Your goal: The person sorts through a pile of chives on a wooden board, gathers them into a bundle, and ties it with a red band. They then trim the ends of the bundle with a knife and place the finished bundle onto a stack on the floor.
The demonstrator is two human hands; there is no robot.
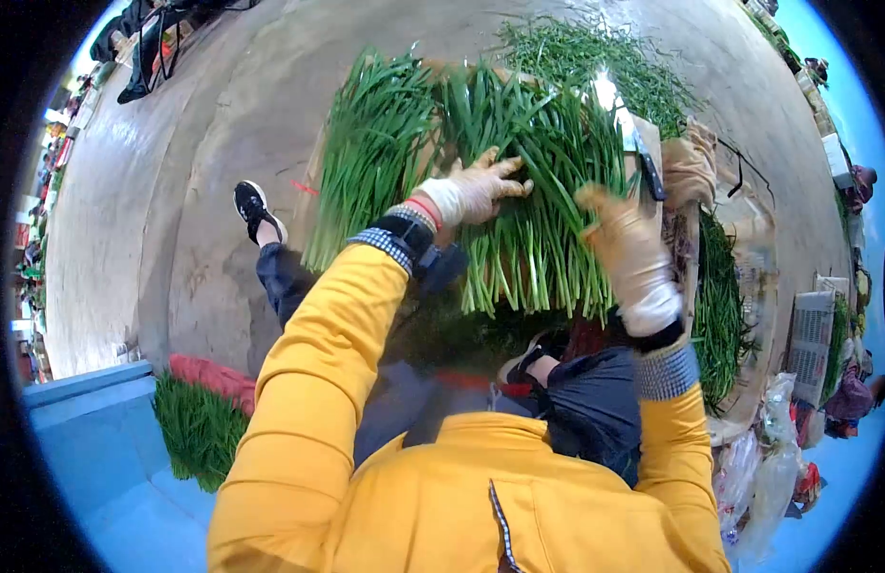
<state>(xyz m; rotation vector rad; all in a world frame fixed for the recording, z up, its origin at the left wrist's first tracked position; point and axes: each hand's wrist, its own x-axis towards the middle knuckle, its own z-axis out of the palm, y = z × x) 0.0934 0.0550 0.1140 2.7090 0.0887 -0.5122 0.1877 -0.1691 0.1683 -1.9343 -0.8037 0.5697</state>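
Observation:
Long green leafy stalks (538, 239) lie in a wide layer on a board, their pale ends toward my body. A separate bunch (371, 153) lies at the left of the board. My left hand (480, 188), gloved, rests on the middle of the stalks with its fingers spread. My right hand (624, 239), also gloved, is at the right edge of the stalks, its fingers apart and slightly blurred; nothing shows in it. A knife with a dark handle (651, 178) lies on the board's right side, just beyond my right hand.
Loose green trimmings (595, 67) are heaped on the floor beyond the board. A brown cloth (691, 164) hangs at its right corner, near a container of greens (719, 315). More greens (199, 430) lie in a blue container (98, 439) at lower left. Plastic bags (772, 468) are at lower right.

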